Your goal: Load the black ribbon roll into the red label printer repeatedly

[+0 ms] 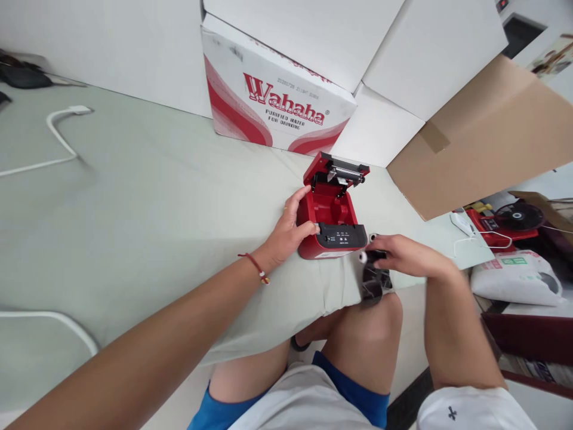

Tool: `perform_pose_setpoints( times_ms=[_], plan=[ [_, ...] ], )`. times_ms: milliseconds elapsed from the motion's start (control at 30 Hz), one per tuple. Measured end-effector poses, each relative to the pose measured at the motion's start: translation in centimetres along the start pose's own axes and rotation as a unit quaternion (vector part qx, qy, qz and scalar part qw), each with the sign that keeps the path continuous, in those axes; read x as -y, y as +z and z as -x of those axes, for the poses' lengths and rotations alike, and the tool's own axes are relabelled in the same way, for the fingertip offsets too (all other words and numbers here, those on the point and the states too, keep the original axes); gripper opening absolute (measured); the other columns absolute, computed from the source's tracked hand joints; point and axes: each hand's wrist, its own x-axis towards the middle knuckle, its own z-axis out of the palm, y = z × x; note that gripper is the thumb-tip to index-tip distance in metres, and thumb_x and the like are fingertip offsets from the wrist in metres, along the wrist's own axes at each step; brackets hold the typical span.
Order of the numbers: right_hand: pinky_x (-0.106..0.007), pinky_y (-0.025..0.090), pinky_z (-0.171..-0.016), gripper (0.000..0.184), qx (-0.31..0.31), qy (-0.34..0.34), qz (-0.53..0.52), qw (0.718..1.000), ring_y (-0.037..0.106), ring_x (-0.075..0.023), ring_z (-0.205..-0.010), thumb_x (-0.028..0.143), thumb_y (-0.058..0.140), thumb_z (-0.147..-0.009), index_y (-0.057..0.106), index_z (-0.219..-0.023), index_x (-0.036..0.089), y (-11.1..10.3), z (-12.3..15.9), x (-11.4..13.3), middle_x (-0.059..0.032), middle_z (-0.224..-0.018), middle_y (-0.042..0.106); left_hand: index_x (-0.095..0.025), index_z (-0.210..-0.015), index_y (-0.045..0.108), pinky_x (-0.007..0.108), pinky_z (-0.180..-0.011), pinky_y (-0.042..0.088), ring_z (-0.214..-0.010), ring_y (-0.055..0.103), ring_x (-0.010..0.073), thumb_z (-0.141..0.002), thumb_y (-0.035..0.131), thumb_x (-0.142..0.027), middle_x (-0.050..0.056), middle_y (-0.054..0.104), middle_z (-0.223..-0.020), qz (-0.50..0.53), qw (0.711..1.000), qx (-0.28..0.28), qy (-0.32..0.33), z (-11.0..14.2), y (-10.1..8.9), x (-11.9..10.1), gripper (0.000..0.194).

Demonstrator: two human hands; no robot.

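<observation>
A small red and black printer (332,206) stands on the cloth-covered table with its lid tipped back and its red inner bay showing. On its left side, my left hand (289,230) grips the casing, the thumb over the front edge and the fingers along the wall. To the right of the printer, at the table's front edge, my right hand (403,254) is closed on a black ribbon roll (375,276) with white core ends. Some of the shiny black film hangs loose below the fingers, near my knee. The fingertips partly cover the roll.
Behind the printer stands a Wahaha water carton (282,95) among white boxes (380,119). A brown cardboard flap (483,143) leans at the right. White cables (58,134) lie on the left of the table. A white sack (514,278) and a red item with a black fan (517,216) are far right.
</observation>
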Motion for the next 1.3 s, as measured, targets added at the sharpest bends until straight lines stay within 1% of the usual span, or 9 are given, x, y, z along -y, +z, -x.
perform_pose_setpoints(
  times_ms=[67,200,300,467,733,933,1000,1133,1300],
  plan=[
    [-0.034,0.059,-0.086,0.029,0.008,-0.044,-0.034,0.998,0.076,-0.0238,-0.099,0.039,0.068,-0.1,0.082,-0.123,0.029,-2.7,2.4,1.0,-0.0071,-0.118,0.081,-0.042,-0.168,0.038,0.059,-0.138,0.033,-0.165,0.037,0.0346,-0.085,0.071,-0.026,0.002,0.042,-0.175,0.008,1.0,-0.002,-0.01,0.1,0.0,-0.3,0.091],
    [-0.035,0.056,-0.073,0.04,-0.135,-0.042,-0.006,0.99,0.07,-0.0208,-0.08,0.05,0.066,-0.102,0.079,-0.133,0.029,-5.8,2.5,4.0,-0.0078,-0.117,0.08,-0.038,-0.169,0.034,0.061,-0.141,0.026,-0.168,0.033,0.0352,-0.083,0.072,-0.026,0.004,0.036,-0.18,0.031,0.999,-0.01,-0.026,0.2,0.1,-0.8,0.095],
    [-0.036,0.057,-0.086,0.042,-0.196,-0.01,0.053,0.979,0.072,-0.0215,-0.09,0.032,0.064,-0.101,0.075,-0.141,0.025,-5.0,-1.7,6.6,-0.0082,-0.131,0.078,-0.037,-0.169,0.034,0.06,-0.141,0.026,-0.168,0.034,0.035,-0.082,0.072,-0.026,0.005,0.036,-0.18,0.034,0.999,-0.005,-0.026,0.1,0.1,-0.7,0.095],
    [-0.038,0.052,-0.098,0.045,-0.144,0.031,0.173,0.974,0.071,-0.0321,-0.122,0.014,0.058,-0.098,0.073,-0.14,0.017,-2.6,-8.0,9.9,-0.0157,-0.145,0.074,-0.04,-0.169,0.036,0.058,-0.137,0.035,-0.164,0.039,0.0353,-0.083,0.071,-0.026,0.004,0.04,-0.178,0.004,1.0,-0.005,-0.003,0.0,0.0,-0.1,0.094],
    [-0.036,0.051,-0.085,0.043,-0.104,0.042,0.185,0.976,0.075,-0.0329,-0.109,0.007,0.058,-0.094,0.076,-0.132,0.014,-2.6,-11.4,10.7,-0.0188,-0.126,0.081,-0.042,-0.169,0.035,0.058,-0.135,0.037,-0.161,0.042,0.0352,-0.084,0.072,-0.027,0.004,0.04,-0.176,-0.001,1.0,0.001,-0.002,0.0,-0.1,0.1,0.095],
    [-0.034,0.054,-0.1,0.042,-0.128,-0.018,0.126,0.984,0.072,-0.0271,-0.123,0.018,0.065,-0.101,0.072,-0.142,0.019,-2.0,-10.1,9.7,-0.0121,-0.142,0.076,-0.043,-0.168,0.036,0.06,-0.136,0.036,-0.164,0.039,0.0362,-0.083,0.071,-0.025,0.003,0.04,-0.176,-0.007,1.0,-0.008,-0.004,0.0,0.1,0.0,0.094],
    [-0.034,0.056,-0.1,0.038,-0.22,-0.056,0.055,0.972,0.075,-0.0236,-0.117,0.023,0.062,-0.106,0.071,-0.142,0.02,-1.0,-7.7,9.1,-0.0102,-0.141,0.076,-0.043,-0.168,0.036,0.06,-0.137,0.035,-0.165,0.037,0.036,-0.083,0.072,-0.025,0.003,0.04,-0.176,-0.007,1.0,-0.01,-0.003,-0.1,0.1,0.0,0.094],
    [-0.04,0.06,-0.097,0.026,-0.406,-0.105,-0.021,0.907,0.077,-0.0237,-0.106,0.029,0.054,-0.113,0.077,-0.123,0.022,3.9,-2.8,7.9,-0.0091,-0.12,0.082,-0.043,-0.169,0.035,0.06,-0.138,0.033,-0.167,0.035,0.0353,-0.085,0.072,-0.025,0.003,0.042,-0.176,-0.014,1.0,-0.01,0.006,0.2,0.1,0.0,0.093],
    [-0.055,0.057,-0.114,0.039,-0.458,-0.136,0.024,0.878,0.069,-0.03,-0.13,0.021,0.059,-0.109,0.07,-0.146,0.028,10.4,-1.2,7.7,-0.0101,-0.15,0.074,-0.04,-0.169,0.034,0.059,-0.142,0.025,-0.174,0.025,0.0338,-0.092,0.069,-0.033,0.003,0.034,-0.182,-0.049,0.998,-0.026,0.02,0.5,-0.3,-0.6,0.085]
  ],
)
